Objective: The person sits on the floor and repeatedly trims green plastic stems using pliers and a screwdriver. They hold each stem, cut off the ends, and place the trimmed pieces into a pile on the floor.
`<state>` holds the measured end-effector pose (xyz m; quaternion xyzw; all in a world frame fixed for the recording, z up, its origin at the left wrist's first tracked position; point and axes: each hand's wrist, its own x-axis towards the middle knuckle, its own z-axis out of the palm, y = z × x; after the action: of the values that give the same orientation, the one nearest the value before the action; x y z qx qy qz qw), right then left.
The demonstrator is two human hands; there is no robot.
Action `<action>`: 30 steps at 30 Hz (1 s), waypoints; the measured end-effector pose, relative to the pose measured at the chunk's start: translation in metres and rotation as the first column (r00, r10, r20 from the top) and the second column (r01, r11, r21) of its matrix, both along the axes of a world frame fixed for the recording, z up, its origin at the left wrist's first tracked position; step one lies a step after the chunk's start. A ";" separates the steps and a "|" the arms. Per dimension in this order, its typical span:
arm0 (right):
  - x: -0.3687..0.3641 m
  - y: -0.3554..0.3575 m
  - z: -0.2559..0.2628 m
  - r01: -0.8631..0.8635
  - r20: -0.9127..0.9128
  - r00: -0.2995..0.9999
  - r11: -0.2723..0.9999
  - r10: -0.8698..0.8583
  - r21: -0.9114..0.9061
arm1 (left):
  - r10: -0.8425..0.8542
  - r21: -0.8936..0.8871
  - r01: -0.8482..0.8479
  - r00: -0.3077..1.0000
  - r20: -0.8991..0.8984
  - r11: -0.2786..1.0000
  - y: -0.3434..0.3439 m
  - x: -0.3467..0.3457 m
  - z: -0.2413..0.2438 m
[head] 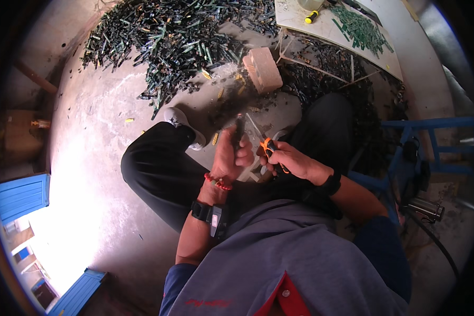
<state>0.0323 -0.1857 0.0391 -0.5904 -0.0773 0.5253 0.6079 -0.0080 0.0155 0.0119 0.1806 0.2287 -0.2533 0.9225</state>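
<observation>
My left hand (230, 156) is closed around a dark, narrow piece (240, 128) that points away from me; most of it is hidden by the fingers. In my right hand (286, 158) is a slim metal-shafted tool, apparently a screwdriver (269, 146), with an orange-and-black handle. Its shaft slants up and left, and the tip lies near the far end of the dark piece; whether they touch I cannot tell. Both hands are in front of my lap, between my bent knees. Past them on the floor sits a pinkish brick-like block (264, 73).
A large heap of dark and green strips (173, 35) covers the floor ahead. At the far right, a low table (296, 29) holds green strips (359, 31) and a yellow-and-black tool handle (311, 17). A blue frame (434, 123) and metal cylinder (426, 209) stand to my right.
</observation>
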 end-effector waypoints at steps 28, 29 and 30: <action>0.143 -0.028 0.067 0.812 0.961 0.258 0.561 -0.099 -0.160 | -0.007 0.026 0.006 0.998 0.068 1.000 0.008 -0.010 -0.018; 0.162 -0.029 0.062 0.845 0.976 0.197 0.521 -0.089 -0.122 | -0.002 0.044 -0.001 0.999 0.054 0.999 0.009 -0.010 -0.019; 0.182 -0.029 0.057 0.871 0.958 0.227 0.477 -0.174 -0.119 | 0.018 0.052 -0.020 0.999 0.049 0.998 0.011 -0.011 -0.022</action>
<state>0.2138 -0.2145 0.0962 -0.9166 0.0474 -0.1252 0.3767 -0.0186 0.0267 -0.0103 0.2086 0.2146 -0.2340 0.9250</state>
